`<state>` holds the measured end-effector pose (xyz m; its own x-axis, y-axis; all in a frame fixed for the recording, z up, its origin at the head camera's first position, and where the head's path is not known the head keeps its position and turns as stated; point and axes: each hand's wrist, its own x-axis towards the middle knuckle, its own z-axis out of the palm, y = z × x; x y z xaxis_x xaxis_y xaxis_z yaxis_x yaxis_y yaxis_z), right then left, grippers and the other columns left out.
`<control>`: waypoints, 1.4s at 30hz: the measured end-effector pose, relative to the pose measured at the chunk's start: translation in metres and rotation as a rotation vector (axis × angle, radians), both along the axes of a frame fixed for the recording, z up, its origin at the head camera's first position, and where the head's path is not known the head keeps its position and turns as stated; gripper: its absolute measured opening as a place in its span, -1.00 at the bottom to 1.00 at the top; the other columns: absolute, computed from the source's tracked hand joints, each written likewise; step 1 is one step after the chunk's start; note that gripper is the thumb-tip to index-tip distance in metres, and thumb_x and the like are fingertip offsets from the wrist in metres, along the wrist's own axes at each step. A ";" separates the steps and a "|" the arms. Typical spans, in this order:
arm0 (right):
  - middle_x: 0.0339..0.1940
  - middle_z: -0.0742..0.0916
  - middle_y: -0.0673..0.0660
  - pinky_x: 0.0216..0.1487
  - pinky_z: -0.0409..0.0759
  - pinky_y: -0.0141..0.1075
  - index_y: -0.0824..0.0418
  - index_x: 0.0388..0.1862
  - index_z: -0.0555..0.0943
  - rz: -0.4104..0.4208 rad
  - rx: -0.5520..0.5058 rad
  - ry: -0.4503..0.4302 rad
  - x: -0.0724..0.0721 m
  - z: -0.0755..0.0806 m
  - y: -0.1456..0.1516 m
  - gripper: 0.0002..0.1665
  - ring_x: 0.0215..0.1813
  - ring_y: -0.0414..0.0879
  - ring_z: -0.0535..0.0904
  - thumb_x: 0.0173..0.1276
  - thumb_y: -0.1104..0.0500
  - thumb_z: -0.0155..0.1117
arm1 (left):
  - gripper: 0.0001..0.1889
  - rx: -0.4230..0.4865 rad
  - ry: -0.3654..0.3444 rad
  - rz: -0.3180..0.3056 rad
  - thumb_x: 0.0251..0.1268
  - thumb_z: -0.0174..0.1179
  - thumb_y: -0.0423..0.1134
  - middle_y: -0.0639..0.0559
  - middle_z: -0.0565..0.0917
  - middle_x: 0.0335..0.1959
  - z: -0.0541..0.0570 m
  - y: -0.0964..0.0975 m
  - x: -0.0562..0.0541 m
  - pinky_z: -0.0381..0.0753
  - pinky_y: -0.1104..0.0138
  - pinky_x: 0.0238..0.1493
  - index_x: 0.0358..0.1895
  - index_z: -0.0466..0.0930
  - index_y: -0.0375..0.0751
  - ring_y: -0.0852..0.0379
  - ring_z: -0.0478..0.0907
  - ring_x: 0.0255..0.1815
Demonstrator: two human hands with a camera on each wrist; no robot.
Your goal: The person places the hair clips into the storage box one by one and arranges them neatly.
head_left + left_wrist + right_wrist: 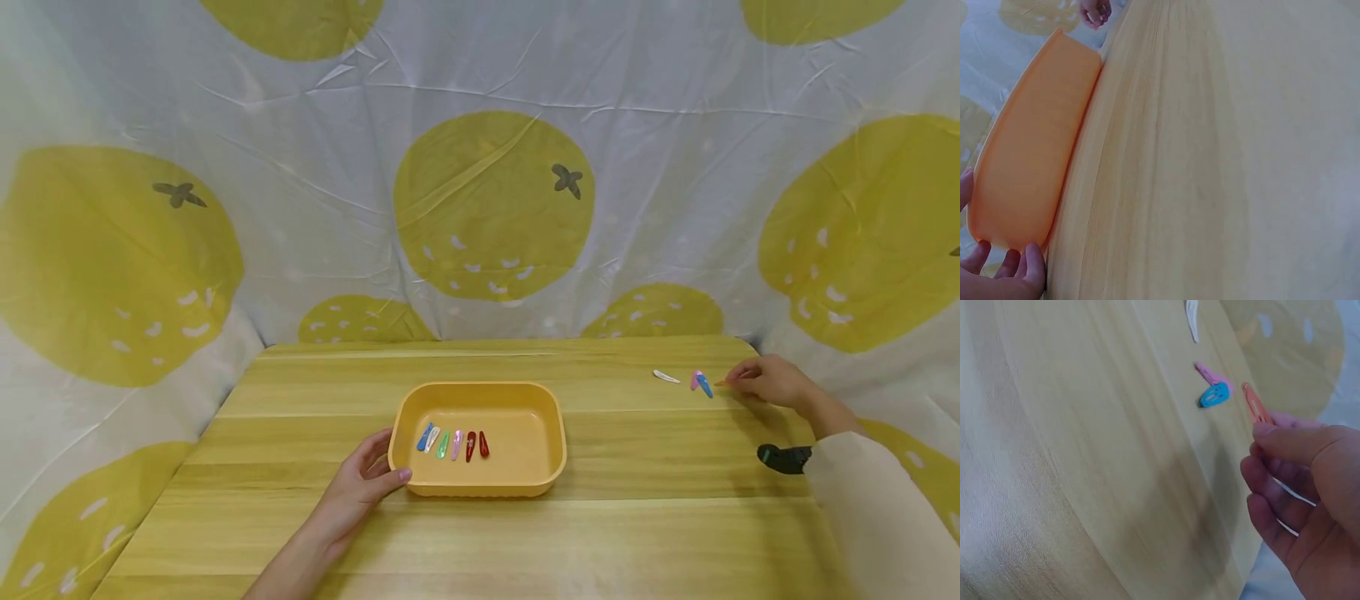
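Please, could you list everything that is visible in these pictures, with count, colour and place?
Table: one, yellowish wood, before the cloth.
Cloth: count unclear, white with yellow fruits, behind the table.
Tray: one, orange-yellow, on the table.
Tray clips: six, inside, from left: blue clip, white clip, green clip, pink clip, two dark red clips.
Loose white clip: one, white, on the table's right.
Loose pink clip: one, pink, farther right.
Loose blue clip: one, blue, partly over the loose pink clip.
Orange clip: one, orange, pinched in the right hand.
Black object: one, black, beside the sleeve; unclear what.
Sleeve: one, cream, right side.
Left hand: one, bare, holding the tray's left end.
Right hand: one, bare, right of the loose clips.
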<state>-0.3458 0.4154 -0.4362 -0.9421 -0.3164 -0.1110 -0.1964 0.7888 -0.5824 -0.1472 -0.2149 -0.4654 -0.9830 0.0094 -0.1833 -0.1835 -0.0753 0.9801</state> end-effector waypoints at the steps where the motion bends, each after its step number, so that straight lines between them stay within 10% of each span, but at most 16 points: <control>1: -0.32 0.73 0.16 -0.37 0.54 -0.25 0.53 -0.04 0.65 -0.001 -0.009 -0.006 0.000 0.002 -0.001 -0.72 -0.34 -0.01 0.54 0.59 0.26 0.19 | -0.24 -0.004 -0.001 0.001 0.36 0.33 -0.47 -0.31 0.19 0.57 0.000 0.000 0.000 0.54 0.28 0.22 0.56 0.17 -0.32 -0.30 0.14 0.56; 29: -0.01 0.75 0.19 -0.03 0.62 -0.10 0.36 -0.01 0.72 0.209 -0.054 -0.041 -0.009 0.048 -0.056 -0.78 0.01 0.08 0.64 0.58 0.24 0.23 | -0.22 0.009 -0.004 0.007 0.35 0.33 -0.48 -0.32 0.19 0.57 -0.001 0.001 -0.001 0.55 0.29 0.19 0.56 0.15 -0.33 -0.29 0.15 0.56; 42: -0.02 0.76 0.21 -0.06 0.61 -0.20 0.34 -0.01 0.74 0.292 -0.057 -0.067 -0.012 0.056 -0.081 -0.79 -0.16 0.09 0.70 0.58 0.26 0.22 | -0.22 0.004 0.003 -0.001 0.35 0.34 -0.46 -0.32 0.19 0.57 -0.002 0.000 -0.001 0.56 0.28 0.20 0.57 0.15 -0.33 -0.30 0.16 0.55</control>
